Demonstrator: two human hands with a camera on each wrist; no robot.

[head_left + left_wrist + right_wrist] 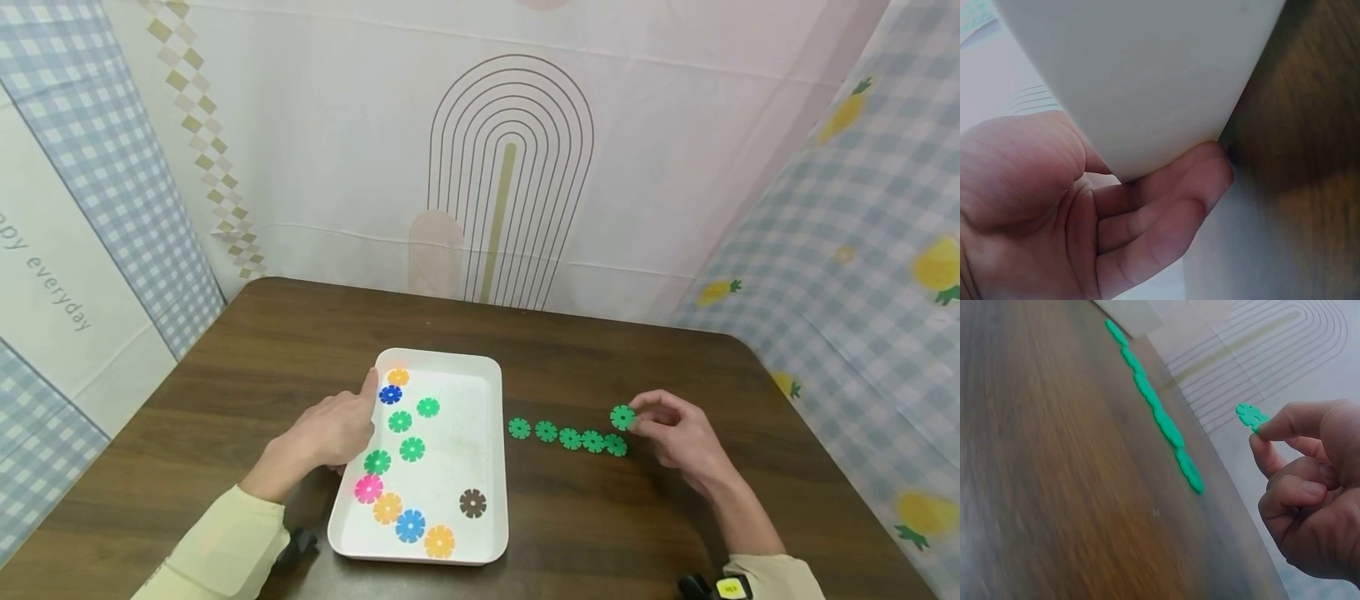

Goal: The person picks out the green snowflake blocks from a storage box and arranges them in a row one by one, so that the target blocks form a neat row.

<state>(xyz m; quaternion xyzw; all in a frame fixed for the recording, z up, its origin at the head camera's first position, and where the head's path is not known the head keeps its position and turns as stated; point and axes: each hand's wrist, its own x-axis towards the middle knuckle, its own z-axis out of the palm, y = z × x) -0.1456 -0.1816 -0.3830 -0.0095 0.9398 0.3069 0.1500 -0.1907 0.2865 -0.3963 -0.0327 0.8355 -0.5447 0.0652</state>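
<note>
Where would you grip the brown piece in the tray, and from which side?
Pinch the brown piece from above, probably by its notched near and far edges: it lies flat, apart from the other pieces, near the tray's right wall.

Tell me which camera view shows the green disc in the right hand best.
The head view: there the green disc nearly faces the camera, only its edge pinched by the right hand. The right wrist view shows it tilted, partly hidden by the hand. The left wrist view does not show it.
</note>
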